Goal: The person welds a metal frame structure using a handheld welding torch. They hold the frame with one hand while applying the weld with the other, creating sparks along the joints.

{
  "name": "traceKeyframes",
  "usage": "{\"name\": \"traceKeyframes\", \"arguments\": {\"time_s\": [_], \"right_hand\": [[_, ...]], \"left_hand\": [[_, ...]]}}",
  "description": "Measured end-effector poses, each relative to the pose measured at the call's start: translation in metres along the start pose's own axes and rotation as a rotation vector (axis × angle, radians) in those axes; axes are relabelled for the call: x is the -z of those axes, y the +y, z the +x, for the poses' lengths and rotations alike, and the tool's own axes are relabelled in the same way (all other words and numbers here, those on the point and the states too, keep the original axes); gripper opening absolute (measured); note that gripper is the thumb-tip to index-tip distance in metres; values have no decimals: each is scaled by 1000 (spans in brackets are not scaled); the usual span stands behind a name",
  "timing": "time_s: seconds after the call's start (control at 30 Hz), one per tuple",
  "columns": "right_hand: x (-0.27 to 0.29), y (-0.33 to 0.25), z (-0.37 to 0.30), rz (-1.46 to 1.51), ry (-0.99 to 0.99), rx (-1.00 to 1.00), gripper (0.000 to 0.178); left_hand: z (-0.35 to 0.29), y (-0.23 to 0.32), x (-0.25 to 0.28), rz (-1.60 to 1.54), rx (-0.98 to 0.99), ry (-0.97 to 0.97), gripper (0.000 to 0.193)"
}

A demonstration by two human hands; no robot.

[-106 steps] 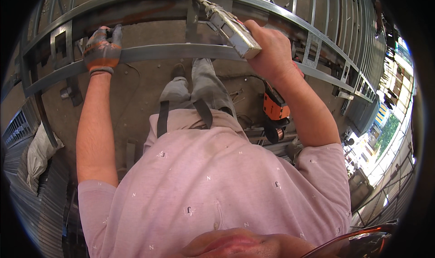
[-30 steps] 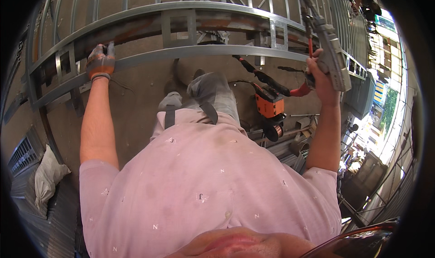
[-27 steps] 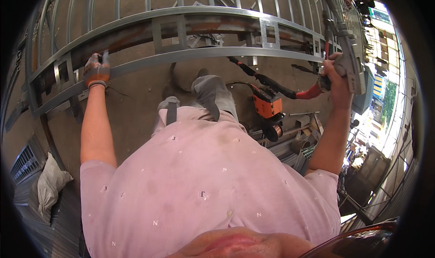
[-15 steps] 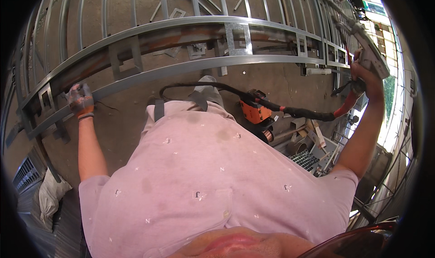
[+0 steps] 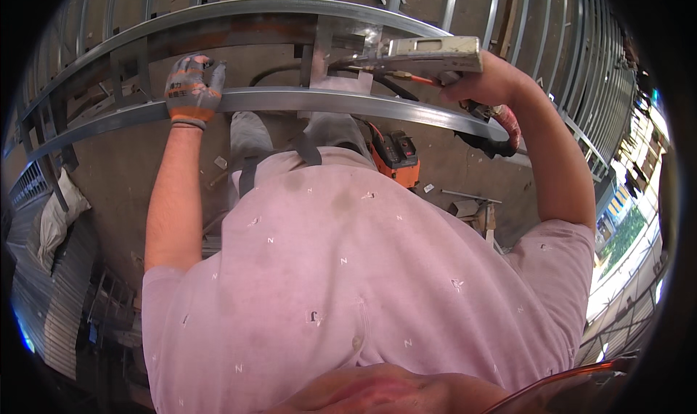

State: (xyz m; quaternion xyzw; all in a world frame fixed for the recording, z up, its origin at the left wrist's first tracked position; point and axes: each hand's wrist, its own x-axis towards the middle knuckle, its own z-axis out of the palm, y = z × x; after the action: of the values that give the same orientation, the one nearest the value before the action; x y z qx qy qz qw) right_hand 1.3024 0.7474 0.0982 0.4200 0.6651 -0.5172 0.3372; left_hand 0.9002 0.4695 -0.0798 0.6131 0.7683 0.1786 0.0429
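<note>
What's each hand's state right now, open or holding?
Left hand: fingers curled over the near rail; whether gripping can't be told.
Right hand: closed, holding the silver handheld tool.

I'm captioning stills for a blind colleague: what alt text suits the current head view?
A person's bare right hand holds a boxy silver welding gun over a metal frame, tip pointing left; the gloved left hand rests on the frame's near rail. An orange machine stands on the floor.

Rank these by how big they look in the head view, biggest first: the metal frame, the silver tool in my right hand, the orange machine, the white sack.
1. Metal frame
2. Silver tool
3. Orange machine and white sack: too alike to rank.
</note>
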Motion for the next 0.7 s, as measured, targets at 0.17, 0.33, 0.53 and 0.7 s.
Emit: {"name": "traceKeyframes", "arguments": {"time_s": [0.17,0.33,0.53,0.7], "right_hand": [[-5,8,42,5,-153,97,50],[-10,8,58,3,-215,113,55],[-6,3,64,-22,-257,72,58],[-6,-1,62,-59,-266,58,56]], "left_hand": [[2,3,4,97,76,-160,24],[3,12,9,103,78,-135,18],[2,11,9,71,63,-102,17],[2,12,11,76,71,-120,17]]}}
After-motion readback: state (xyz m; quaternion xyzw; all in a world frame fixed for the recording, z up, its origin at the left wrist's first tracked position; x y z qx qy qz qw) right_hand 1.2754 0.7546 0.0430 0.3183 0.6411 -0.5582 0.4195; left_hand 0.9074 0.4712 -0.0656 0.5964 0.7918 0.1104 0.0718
